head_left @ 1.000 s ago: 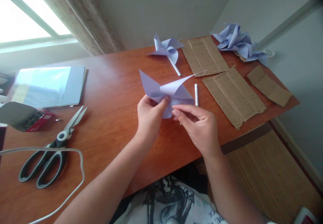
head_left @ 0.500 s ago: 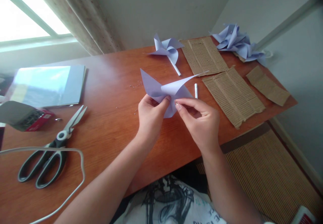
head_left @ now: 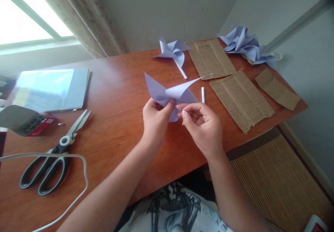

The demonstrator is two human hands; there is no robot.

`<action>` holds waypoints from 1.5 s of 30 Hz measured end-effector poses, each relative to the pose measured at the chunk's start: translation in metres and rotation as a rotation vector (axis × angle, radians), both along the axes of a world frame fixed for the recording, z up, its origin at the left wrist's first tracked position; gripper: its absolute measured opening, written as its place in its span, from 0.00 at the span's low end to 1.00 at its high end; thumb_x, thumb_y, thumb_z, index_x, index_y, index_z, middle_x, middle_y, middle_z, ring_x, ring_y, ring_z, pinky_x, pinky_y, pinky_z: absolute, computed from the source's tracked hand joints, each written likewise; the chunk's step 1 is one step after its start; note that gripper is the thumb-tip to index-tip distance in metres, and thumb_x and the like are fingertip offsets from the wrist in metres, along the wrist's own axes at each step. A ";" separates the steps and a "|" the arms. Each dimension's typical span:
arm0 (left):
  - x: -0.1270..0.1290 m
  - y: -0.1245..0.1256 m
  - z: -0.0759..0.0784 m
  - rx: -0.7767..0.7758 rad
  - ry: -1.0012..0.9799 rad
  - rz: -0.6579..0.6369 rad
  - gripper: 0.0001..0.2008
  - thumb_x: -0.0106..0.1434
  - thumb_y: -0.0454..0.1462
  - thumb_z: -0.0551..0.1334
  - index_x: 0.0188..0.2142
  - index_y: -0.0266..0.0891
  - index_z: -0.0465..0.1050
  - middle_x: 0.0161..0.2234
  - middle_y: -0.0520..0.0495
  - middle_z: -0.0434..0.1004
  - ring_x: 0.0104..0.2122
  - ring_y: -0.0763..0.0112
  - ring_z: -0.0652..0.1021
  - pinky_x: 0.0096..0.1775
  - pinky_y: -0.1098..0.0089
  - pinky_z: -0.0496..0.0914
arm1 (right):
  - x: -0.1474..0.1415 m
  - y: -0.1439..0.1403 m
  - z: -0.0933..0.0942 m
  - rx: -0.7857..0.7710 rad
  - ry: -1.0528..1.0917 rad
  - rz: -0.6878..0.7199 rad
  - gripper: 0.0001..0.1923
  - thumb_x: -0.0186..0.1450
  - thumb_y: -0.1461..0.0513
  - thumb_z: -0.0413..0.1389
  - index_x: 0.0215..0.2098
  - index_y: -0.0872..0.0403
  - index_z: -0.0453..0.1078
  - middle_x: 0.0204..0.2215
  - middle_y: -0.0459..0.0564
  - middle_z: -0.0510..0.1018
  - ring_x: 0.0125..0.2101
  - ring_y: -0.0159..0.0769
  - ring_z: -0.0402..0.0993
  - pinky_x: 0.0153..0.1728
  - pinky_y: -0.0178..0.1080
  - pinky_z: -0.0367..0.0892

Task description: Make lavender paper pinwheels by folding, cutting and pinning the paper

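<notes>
Two hands on one lilac paper pinwheel (head_left: 169,93).
Left hand (head_left: 156,120) fingers clamp its centre above the worktop (head_left: 117,96); right hand (head_left: 202,127) fingertips pinch something small, touching the paper.

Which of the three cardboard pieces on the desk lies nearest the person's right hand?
The long corrugated cardboard strip just right of the right hand, by the desk's near edge; the piece behind it and the small one lie farther off.

Scissors (head_left: 50,155) (handles black) lie beside cable (head_left: 78,176).
</notes>
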State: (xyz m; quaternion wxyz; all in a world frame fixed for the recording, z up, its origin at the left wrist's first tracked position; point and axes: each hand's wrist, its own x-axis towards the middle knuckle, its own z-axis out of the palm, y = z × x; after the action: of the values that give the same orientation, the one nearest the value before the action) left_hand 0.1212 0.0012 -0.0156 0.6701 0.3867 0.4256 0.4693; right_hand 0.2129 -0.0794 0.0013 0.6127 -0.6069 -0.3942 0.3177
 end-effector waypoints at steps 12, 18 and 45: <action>0.000 0.001 -0.004 0.003 0.010 -0.003 0.09 0.53 0.35 0.73 0.33 0.37 0.77 0.33 0.49 0.82 0.31 0.70 0.79 0.36 0.71 0.72 | 0.000 -0.003 -0.001 -0.026 -0.084 0.007 0.03 0.65 0.60 0.65 0.38 0.50 0.78 0.36 0.47 0.84 0.36 0.36 0.81 0.40 0.37 0.79; 0.000 0.001 -0.002 -0.010 -0.016 -0.007 0.09 0.53 0.35 0.73 0.33 0.37 0.77 0.34 0.48 0.83 0.32 0.71 0.79 0.37 0.72 0.72 | -0.002 -0.004 -0.002 0.001 -0.117 0.016 0.04 0.67 0.63 0.62 0.39 0.49 0.79 0.39 0.47 0.84 0.41 0.36 0.81 0.45 0.39 0.78; 0.000 0.002 -0.005 -0.016 0.000 -0.023 0.08 0.54 0.35 0.72 0.33 0.37 0.78 0.32 0.48 0.83 0.31 0.70 0.79 0.36 0.71 0.72 | -0.002 -0.007 -0.006 -0.049 0.043 0.021 0.05 0.65 0.58 0.65 0.39 0.50 0.78 0.36 0.47 0.85 0.35 0.35 0.82 0.38 0.37 0.81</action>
State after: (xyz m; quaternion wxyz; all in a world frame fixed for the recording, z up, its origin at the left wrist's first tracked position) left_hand 0.1215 0.0030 -0.0201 0.6784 0.3865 0.4249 0.4581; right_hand 0.2110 -0.0861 -0.0046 0.6025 -0.6106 -0.3794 0.3467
